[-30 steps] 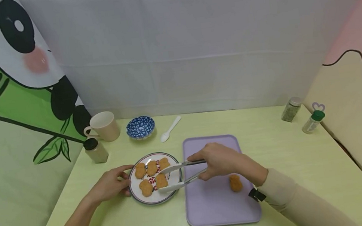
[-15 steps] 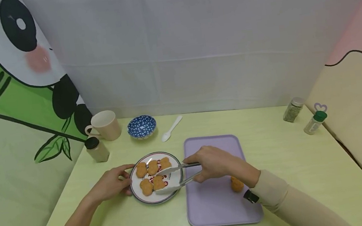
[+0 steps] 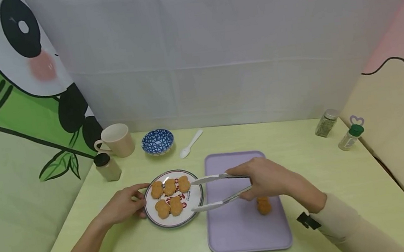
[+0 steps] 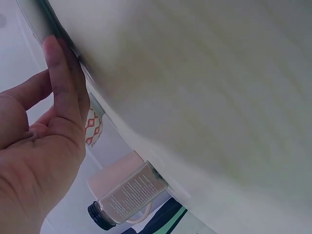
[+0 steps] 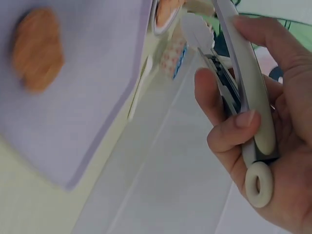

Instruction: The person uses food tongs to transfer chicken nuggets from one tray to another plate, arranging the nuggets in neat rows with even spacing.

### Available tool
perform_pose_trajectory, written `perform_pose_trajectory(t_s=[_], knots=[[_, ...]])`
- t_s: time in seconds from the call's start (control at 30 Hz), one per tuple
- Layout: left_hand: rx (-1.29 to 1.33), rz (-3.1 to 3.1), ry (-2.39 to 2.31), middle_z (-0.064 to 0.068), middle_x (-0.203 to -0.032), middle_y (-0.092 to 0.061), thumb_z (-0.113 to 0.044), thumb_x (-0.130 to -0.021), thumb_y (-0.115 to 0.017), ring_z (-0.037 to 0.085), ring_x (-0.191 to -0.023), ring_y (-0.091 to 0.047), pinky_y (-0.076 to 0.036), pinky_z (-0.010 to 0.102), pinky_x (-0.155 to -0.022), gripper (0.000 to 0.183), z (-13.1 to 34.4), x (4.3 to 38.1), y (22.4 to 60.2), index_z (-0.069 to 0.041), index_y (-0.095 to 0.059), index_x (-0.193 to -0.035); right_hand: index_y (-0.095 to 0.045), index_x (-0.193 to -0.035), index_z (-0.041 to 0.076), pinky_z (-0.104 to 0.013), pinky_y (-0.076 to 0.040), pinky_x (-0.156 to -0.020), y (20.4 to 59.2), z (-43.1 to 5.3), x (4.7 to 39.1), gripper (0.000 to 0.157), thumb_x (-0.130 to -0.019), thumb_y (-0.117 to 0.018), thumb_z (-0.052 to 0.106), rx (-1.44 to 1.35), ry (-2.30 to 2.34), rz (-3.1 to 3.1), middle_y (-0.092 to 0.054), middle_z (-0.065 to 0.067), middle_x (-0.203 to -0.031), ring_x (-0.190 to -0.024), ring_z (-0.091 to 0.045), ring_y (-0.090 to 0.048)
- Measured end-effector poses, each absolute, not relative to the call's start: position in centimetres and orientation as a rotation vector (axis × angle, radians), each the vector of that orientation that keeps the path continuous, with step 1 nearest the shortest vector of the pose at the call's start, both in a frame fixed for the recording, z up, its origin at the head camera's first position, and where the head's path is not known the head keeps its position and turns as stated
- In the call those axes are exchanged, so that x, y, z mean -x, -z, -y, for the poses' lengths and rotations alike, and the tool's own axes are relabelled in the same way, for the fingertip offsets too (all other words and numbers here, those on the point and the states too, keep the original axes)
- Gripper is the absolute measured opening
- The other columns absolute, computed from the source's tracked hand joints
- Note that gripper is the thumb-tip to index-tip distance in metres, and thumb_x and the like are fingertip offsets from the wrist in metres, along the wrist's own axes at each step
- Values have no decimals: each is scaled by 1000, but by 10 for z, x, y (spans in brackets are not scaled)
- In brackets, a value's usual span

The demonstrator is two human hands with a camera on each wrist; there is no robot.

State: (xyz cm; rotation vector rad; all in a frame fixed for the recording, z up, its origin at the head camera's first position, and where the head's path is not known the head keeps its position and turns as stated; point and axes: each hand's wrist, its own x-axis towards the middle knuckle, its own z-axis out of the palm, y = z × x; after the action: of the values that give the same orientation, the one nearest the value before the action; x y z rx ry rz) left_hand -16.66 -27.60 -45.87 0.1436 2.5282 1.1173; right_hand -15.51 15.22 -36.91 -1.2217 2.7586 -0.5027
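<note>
In the head view my left hand (image 3: pixel 122 204) rests against the left rim of a white plate (image 3: pixel 194 196); in the left wrist view its fingers lie fairly straight along the plate's edge. Several golden, bear-shaped nuggets (image 3: pixel 175 206) lie on that plate in two rows. My right hand (image 3: pixel 266 177) grips a pair of tongs (image 5: pixel 251 87) by the light handles, fingers and thumb wrapped round them. The tongs' pale tips stand apart above the plate's right rim and hold nothing. One more nugget (image 5: pixel 38 51) lies on the purple tray (image 3: pixel 249 229), partly behind my right hand in the head view.
Along the back stand a mug (image 3: pixel 117 140), a black-capped jar (image 3: pixel 108 167) and a blue patterned bowl (image 3: pixel 157 142), beside a white spoon (image 3: pixel 191 144). Two seasoning jars, one clear-topped (image 3: pixel 326 123) and one green-capped (image 3: pixel 351 137), stand at the back right.
The tongs have released a nugget onto the plate's lower row, then drawn back to the right with my right hand. My left hand stays at the plate's rim.
</note>
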Motion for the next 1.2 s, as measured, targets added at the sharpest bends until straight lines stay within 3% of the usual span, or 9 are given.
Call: perform_pose_trajectory(t_s=[0.2,0.53,0.73,1.0,1.2], knots=[[-135,-2505,-1136,12,-96,-57,-3,-89,-58,19,-64,-65,-51,32,-56,54,275,166,456,-6,-42,-141,-59,-129,18,-21,-42,-49,362,-220,139,59,-74,-76,32,1048,542,-2755,-63,16,-95,-52,1,-47],[-111,-2501,-1147,13,-96,-56,-2,-89,-58,20,-65,-65,-51,33,-56,55,274,165,455,-7,-41,-141,-59,-129,14,-20,-39,-45,367,-290,105,58,-75,-78,26,925,566,-2735,-62,18,-90,-47,4,-43],[-119,-2499,-1135,13,-97,-56,-3,-89,-59,20,-65,-64,-51,32,-56,55,275,166,456,-7,-41,-141,-60,-128,14,-20,-39,-44,373,-303,100,56,-75,-77,25,927,561,-2740,-60,19,-81,-46,5,-43],[-116,-2496,-1141,12,-97,-57,-4,-89,-60,20,-65,-64,-50,32,-55,56,276,167,458,-7,-41,-141,-61,-126,12,-20,-38,-44,375,-306,99,52,-79,-75,28,920,584,-2717,-63,18,-87,-46,5,-42],[-116,-2502,-1138,12,-98,-57,-4,-88,-60,19,-65,-64,-50,32,-56,56,275,165,458,-7,-41,-141,-63,-124,13,-19,-37,-43,372,-293,103,50,-77,-76,24,976,572,-2752,-62,18,-80,-45,6,-41]])
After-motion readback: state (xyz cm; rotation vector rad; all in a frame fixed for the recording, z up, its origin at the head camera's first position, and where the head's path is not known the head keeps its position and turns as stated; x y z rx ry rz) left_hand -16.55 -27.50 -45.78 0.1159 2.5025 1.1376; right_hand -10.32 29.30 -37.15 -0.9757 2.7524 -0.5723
